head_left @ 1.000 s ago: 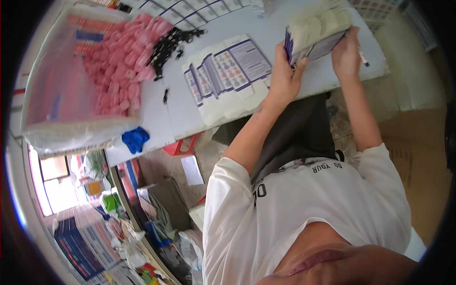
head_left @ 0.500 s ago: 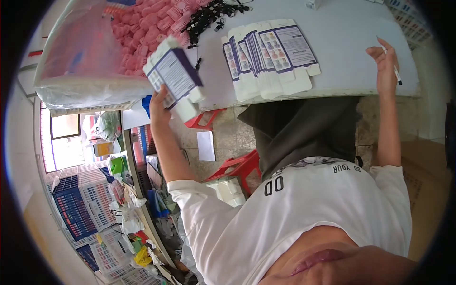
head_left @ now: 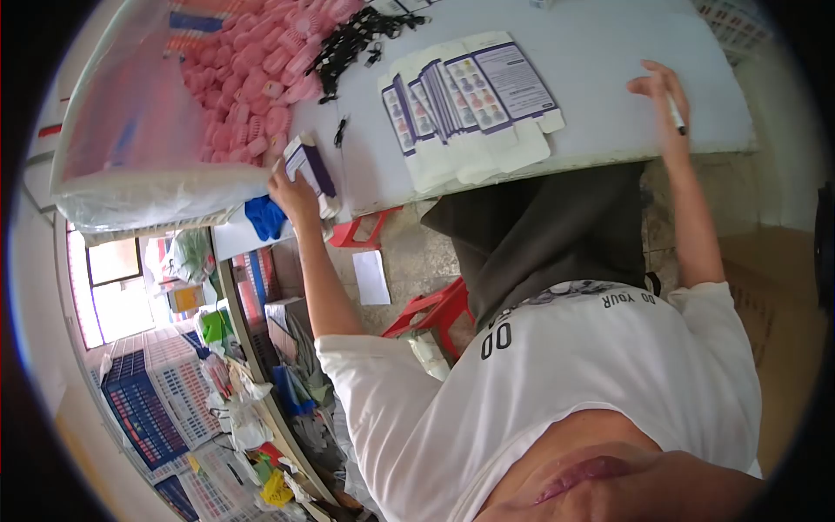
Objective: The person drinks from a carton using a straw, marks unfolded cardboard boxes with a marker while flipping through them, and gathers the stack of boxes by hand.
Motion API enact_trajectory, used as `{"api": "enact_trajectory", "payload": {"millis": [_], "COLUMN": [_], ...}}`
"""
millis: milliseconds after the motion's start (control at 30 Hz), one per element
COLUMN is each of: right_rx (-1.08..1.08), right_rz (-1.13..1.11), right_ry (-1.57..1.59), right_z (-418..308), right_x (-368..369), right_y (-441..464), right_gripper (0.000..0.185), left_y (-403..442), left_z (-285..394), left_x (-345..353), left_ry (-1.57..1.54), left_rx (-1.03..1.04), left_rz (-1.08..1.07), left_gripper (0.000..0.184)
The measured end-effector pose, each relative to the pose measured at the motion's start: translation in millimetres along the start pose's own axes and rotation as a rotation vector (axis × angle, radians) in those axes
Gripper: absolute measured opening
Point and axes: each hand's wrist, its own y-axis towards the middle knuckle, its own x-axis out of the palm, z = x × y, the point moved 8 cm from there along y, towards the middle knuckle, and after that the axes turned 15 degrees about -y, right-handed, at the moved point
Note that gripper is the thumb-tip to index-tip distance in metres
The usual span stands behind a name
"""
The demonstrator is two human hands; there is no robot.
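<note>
My left hand (head_left: 294, 196) is closed around a white and purple printed carton (head_left: 315, 170) at the table's left front edge, beside the heap of pink handheld fans (head_left: 261, 78). On the right, my right hand (head_left: 668, 96) is raised over the table, gripping a white pen (head_left: 674, 113) with a dark end. Between the hands lies an overlapping row of flattened cartons (head_left: 470, 104) with the same purple print. Behind the left hand's carton are black cables (head_left: 352, 52), with one short cable (head_left: 340, 131) lying apart.
A clear plastic liner (head_left: 130, 183) hangs over the bin at the left. Below it a blue cloth-like item (head_left: 264, 217) sits on a ledge. A red stool (head_left: 435, 313) stands on the floor under the table, near a white paper sheet (head_left: 372, 277).
My left hand has lowered the carton from above the table towards the left edge, next to the pink fans. My right hand still holds the pen, and the view has shifted slightly.
</note>
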Motion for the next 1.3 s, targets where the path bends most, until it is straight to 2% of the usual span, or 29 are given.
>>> {"api": "enact_trajectory", "payload": {"millis": [33,100,167,233,367,467,567,600,767,833,867,967,1000,1100,1200,1300], "right_rx": [-0.028,-0.089,-0.341,-0.449,-0.550,-0.675,-0.608,-0.593,-0.421,-0.489,-0.526,-0.419,-0.416,-0.456,-0.419,-0.411], "right_rz": [-0.039,-0.124,-0.161,-0.174,-0.355,-0.169,-0.172,-0.174,-0.275,-0.155,-0.091,-0.072,-0.084,-0.003,0.021,0.050], "right_ry": [-0.045,-0.128,-0.136,-0.215,-0.209,-0.450,-0.410,-0.411,-0.299,-0.528,-0.641,-0.664,-0.662,-0.804,-0.787,-0.752], "right_z": [-12,-36,-68,-98,-109,-105,-98,-97,-84,-70,-64,-44,-42,-36,-23,-22], "right_x": [9,37,69,94,147,168,165,162,119,98,87,60,54,43,30,11], "right_y": [-2,-4,-4,-6,-2,-8,-12,-15,-25,-28,-29,-23,-23,-25,-17,-13], "right_gripper": [0.041,0.036,0.034,0.034,0.036,0.034,0.033,0.033,0.033,0.034,0.034,0.036,0.039,0.039,0.038,0.037], "left_y": [-3,-26,-45,-50,-52,-68,-85,-87,-101,-107,-103,-98,-104,-136,-153,-150], "left_z": [17,55,106,116,109,127,169,183,217,220,214,238,246,297,335,365], "left_x": [17,61,90,116,141,142,147,143,144,151,148,115,116,137,136,126], "left_ry": [-0.177,-0.798,-0.950,-0.770,-0.869,-1.266,-1.454,-1.536,-1.509,-1.476,-1.194,-0.387,-0.462,-0.495,-0.246,-0.365], "left_rx": [0.159,-0.175,-0.291,-0.286,-0.498,-0.859,-0.825,-0.767,-0.660,-0.573,-0.473,0.218,0.305,0.404,0.570,0.633], "left_rz": [-0.078,-0.234,-0.383,-0.340,-0.320,-0.500,-0.654,-0.583,-0.749,-0.783,-0.666,-0.144,-0.174,-0.534,-0.488,-0.454], "left_gripper": [0.042,0.039,0.045,0.053,0.066,0.049,0.043,0.033,0.039,0.042,0.051,0.058,0.062,0.060,0.054,0.051]}}
